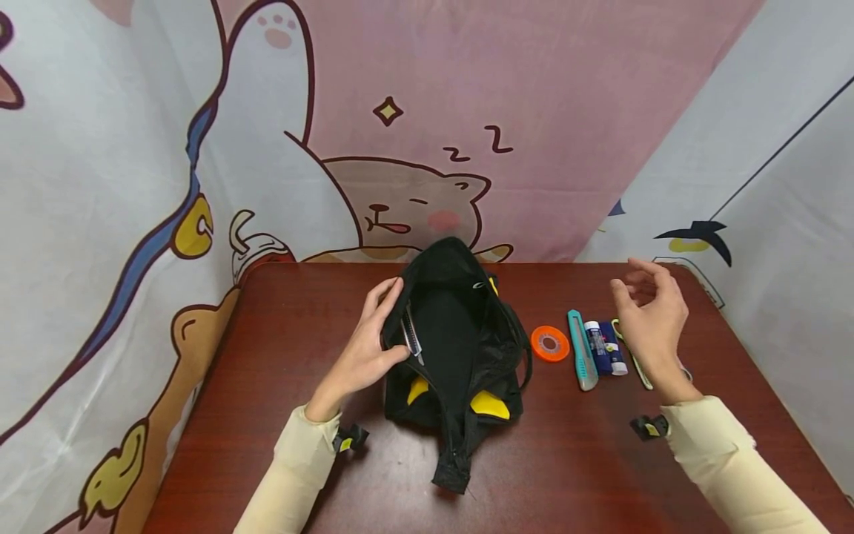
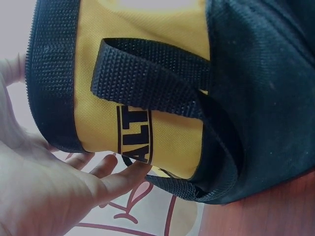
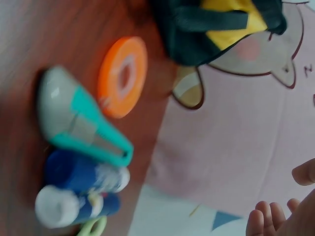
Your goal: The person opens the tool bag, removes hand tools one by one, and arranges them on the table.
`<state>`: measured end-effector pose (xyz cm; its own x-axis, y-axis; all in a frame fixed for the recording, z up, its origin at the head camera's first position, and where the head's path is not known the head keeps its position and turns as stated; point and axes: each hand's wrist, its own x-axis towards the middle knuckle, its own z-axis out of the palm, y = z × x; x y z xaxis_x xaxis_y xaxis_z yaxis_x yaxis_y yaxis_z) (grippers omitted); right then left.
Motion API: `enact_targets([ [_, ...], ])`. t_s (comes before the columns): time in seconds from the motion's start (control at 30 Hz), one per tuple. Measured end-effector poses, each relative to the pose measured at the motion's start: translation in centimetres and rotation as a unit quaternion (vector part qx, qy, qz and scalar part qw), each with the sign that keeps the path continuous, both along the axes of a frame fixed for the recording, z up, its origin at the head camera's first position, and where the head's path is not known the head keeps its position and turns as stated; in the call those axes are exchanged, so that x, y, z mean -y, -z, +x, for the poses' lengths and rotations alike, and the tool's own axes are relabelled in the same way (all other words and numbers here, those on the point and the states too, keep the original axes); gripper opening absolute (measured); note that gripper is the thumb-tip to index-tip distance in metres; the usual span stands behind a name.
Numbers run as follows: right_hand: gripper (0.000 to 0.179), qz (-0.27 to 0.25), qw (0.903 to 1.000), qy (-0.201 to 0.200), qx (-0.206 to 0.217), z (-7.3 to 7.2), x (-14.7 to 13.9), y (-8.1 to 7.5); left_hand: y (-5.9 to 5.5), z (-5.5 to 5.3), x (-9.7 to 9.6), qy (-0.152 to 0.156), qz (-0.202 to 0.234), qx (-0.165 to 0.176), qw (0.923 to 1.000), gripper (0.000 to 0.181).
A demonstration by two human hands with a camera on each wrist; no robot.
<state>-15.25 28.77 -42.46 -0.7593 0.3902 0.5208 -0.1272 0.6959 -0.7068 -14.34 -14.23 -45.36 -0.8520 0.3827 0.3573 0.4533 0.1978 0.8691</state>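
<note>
A black and yellow tool bag (image 1: 497, 356) stands open on the table, its mouth facing up. My left hand (image 1: 365, 343) grips the left edge of the mouth, thumb at the opening and fingers outside. In the left wrist view those fingers (image 2: 125, 179) lie against the yellow panel (image 2: 167, 142) below a black webbing loop (image 2: 142, 83). A narrow silvery strip (image 1: 411, 334) shows just inside the rim. My right hand (image 1: 650, 315) is raised at the right with loosely bent fingers, holding nothing. It partly covers light green scissors (image 1: 640, 368).
Between bag and right hand lie an orange disc-shaped roll (image 1: 549, 343), a teal utility knife (image 1: 582, 352) and two blue glue sticks (image 1: 598, 348) side by side. A cartoon-printed cloth (image 1: 547, 89) hangs behind the brown table (image 1: 287, 356).
</note>
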Motion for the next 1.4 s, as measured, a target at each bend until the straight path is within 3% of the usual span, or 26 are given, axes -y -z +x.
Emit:
enact_targets([
  [0.4,0.039,-0.105,0.9911,-0.043,-0.070,-1.3,4.9,-1.9,0.0,0.0,-0.2,-0.001,0.001,0.001,1.0000,0.102],
  [0.83,0.037,-0.171,0.9653,-0.158,-0.117,-2.3,11.5,-5.3,-0.1,0.1,0.0,0.001,0.000,-0.008,1.0000,0.102],
  [1.4,0.046,-0.192,0.9436,-0.246,-0.110,-2.9,16.6,-5.3,-0.1,0.0,-0.1,-0.001,-0.005,-0.002,1.0000,0.102],
])
